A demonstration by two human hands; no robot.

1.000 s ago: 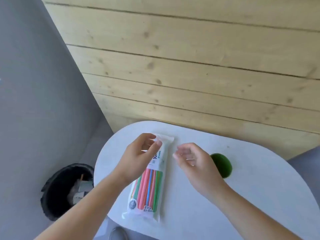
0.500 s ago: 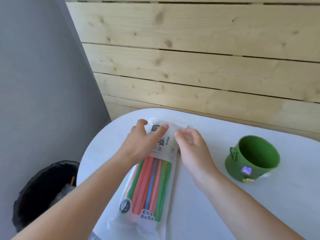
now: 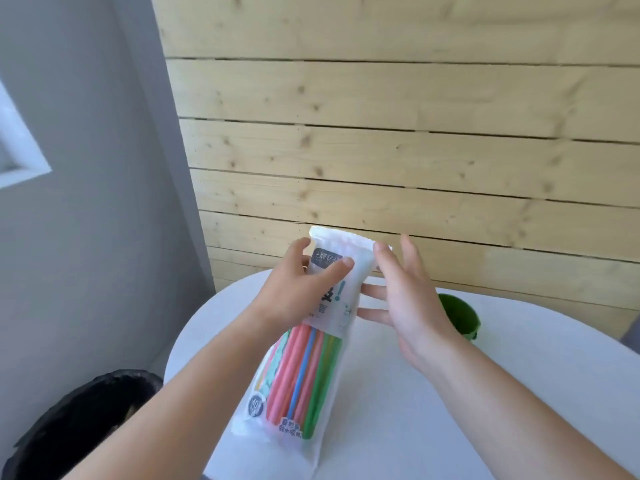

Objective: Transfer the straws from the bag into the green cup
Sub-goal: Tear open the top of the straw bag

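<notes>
A long white plastic bag of pink, blue and green straws is raised off the white table, tilted with its sealed top end up. My left hand grips the bag's upper part, thumb across the front label. Spread-fingered, my right hand is beside the bag's right edge, fingertips touching its upper corner and side. The green cup stands on the table behind my right hand, and is partly hidden by it.
The round white table stands against a wooden plank wall. A black bin sits on the floor at lower left, beside a grey wall.
My left hand has lifted the bag from lying flat on the table to a raised, tilted position. The right hand has spread its fingers beside it. The view has tilted upward.
</notes>
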